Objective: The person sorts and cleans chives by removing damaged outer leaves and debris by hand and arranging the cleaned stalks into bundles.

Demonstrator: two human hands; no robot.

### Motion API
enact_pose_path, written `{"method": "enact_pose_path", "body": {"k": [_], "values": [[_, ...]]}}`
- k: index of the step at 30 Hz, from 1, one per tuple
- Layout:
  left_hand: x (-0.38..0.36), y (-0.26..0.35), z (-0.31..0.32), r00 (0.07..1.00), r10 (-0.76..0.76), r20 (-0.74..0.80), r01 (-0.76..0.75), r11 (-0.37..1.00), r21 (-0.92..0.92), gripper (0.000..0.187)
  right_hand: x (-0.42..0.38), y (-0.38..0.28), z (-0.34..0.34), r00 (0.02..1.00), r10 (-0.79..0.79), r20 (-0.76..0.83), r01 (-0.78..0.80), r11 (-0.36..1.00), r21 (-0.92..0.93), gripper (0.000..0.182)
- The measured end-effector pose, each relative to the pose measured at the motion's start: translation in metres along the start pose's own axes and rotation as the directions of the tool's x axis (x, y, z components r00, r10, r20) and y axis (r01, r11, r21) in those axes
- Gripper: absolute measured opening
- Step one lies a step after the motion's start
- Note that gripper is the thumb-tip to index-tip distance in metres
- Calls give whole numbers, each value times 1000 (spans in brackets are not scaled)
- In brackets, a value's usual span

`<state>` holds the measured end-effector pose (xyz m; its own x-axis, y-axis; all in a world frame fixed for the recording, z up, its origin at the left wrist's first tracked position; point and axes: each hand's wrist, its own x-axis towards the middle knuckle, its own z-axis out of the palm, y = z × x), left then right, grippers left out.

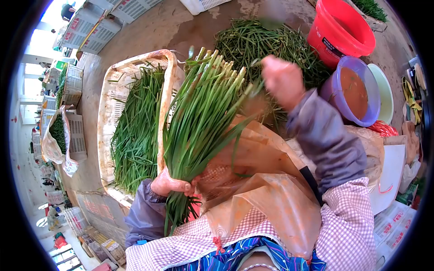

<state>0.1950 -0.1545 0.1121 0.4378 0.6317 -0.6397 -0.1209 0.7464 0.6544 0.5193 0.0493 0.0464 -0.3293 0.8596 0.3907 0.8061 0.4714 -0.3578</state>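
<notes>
Beside a red bucket [326, 38] sits a purple basin [335, 88] of brown water [354, 94]; pale crates [86, 32] stand well left of the bucket.

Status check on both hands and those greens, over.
Left hand closed round green bunch, near leafy end. Right hand raised beside stem ends, blurred, grip unclear. Crate rim close on bunch's left.

No legible text, only blurred white print on the black label [333, 48] of the red bucket [322, 28]
</notes>
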Motion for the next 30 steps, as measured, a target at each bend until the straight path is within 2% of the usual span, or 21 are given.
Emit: {"method": "enact_pose_path", "body": {"k": [1,3,4,5,6,7,8,9,11,14,17,18,21,22,25,26,29,30], "values": [[0,0,0,1000,-4,5,4,1000,-5,58,7,30,1,991,126,37,-121,986,-113,11],[0,3,1,1000,7,14,-7,1000,-18,58,2,79,0,980,194,44,-172,937,-305,17],[1,4,3,1000,17,18,-17,999,-28,58,-2,60,-14,988,115,-99,-135,966,-219,33],[2,3,4,1000,22,19,-21,999,-44,58,-1,39,-28,991,14,-130,-10,999,37,38],[3,2,4,1000,9,20,-9,999,-37,58,-1,8,-37,981,42,-191,32,929,370,23],[4,3,2,1000,-3,23,4,1000,-24,57,-1,-16,-44,988,1,-156,82,849,522,15],[6,4,1,1000,-13,25,14,1000,-8,57,0,-30,-42,966,-159,-204,236,864,445,13],[7,3,1,999,-20,29,20,1000,-18,57,-2,-42,-45,963,-237,-125,267,896,354,15],[8,1,1,999,-24,32,25,999,-34,57,-4,-45,-19,991,-118,63,66,841,537,15],[5,2,-2,998,-43,49,45,998,-40,58,-4,-52,-1,988,-16,153,-118,556,823,15],[5,0,-6,996,-33,78,38,998,-58,61,-10,-53,6,999,-7,43,-30,583,812,13],[6,1,-5,997,-34,74,39,998,-57,61,-12,-58,3,1000,6,-20,9,734,679,11],[8,2,0,998,-34,60,37,997,-63,63,-9,-64,6,997,40,-72,13,785,619,14],[8,2,0,998,-35,52,38,997,-66,63,-7,-68,-3,994,91,61,-107,690,716,16],[8,2,1,998,-39,47,43,994,-99,63,-6,-71,2,997,71,-17,-32,637,770,17],[7,2,1,998,-43,48,48,992,-115,63,-7,-73,0,995,96,10,-68,617,784,18],[6,2,0,997,-23,70,32,992,-125,63,-3,-59,-5,998,9,60,-53,628,776,17],[5,3,-1,997,-24,68,31,993,-114,63,2,-50,-13,984,-81,-158,153,841,519,16]]}}
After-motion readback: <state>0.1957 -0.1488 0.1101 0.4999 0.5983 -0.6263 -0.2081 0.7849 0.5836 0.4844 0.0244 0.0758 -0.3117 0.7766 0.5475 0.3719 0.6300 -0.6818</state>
